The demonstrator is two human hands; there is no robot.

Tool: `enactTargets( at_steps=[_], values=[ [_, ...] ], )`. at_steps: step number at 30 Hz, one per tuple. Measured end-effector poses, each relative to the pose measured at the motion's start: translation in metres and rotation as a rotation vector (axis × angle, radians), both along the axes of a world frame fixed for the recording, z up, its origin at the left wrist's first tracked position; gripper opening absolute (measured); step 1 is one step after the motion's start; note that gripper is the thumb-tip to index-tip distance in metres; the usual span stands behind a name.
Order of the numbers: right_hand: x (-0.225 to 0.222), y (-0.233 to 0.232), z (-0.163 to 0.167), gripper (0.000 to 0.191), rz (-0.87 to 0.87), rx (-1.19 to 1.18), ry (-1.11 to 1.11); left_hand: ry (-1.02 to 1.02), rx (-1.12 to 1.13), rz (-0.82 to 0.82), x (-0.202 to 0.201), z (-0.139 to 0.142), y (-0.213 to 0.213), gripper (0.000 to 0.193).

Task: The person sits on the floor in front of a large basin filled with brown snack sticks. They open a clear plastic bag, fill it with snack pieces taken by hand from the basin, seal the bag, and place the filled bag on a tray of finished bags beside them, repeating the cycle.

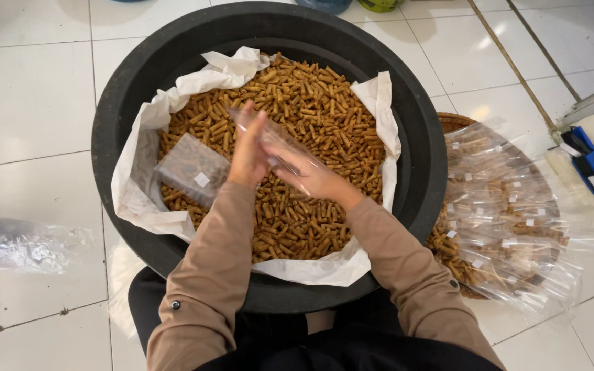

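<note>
Left hand [249, 152] and right hand [311, 175] both closed on clear plastic bag [276, 141], held above brown snack sticks [311, 103] in black tub [132, 89]. Looked like opening bag for filling. Next called for wide mouth, then scoop. Filled packs [503, 213] lay beside tub on right

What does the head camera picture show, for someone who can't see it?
Two hands, left hand and right hand, hold a clear plastic bag over a big black tub lined with white paper and full of brown snack sticks. Filled bags lie beside the tub.
</note>
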State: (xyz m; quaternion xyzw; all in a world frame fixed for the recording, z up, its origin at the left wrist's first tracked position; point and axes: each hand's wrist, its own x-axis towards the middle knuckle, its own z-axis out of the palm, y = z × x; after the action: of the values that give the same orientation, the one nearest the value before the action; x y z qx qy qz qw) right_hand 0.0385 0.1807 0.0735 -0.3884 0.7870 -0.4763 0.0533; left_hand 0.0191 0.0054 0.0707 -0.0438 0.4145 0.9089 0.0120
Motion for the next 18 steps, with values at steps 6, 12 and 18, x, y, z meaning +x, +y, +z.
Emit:
enactTargets(
  at_steps=[6,12,18],
  values=[
    [-0.043,0.033,-0.034,0.039,-0.33,-0.266,-0.497,-0.058,0.093,0.517,-0.012,-0.012,-0.057,0.106],
    [-0.012,0.012,-0.064,0.089,-0.537,0.911,-0.305,-0.118,0.39,0.298,-0.016,-0.025,-0.055,0.106],
    [0.007,0.004,-0.066,0.124,-0.275,1.037,-0.375,-0.016,0.617,0.067,-0.017,-0.036,-0.043,0.109]
  ],
)
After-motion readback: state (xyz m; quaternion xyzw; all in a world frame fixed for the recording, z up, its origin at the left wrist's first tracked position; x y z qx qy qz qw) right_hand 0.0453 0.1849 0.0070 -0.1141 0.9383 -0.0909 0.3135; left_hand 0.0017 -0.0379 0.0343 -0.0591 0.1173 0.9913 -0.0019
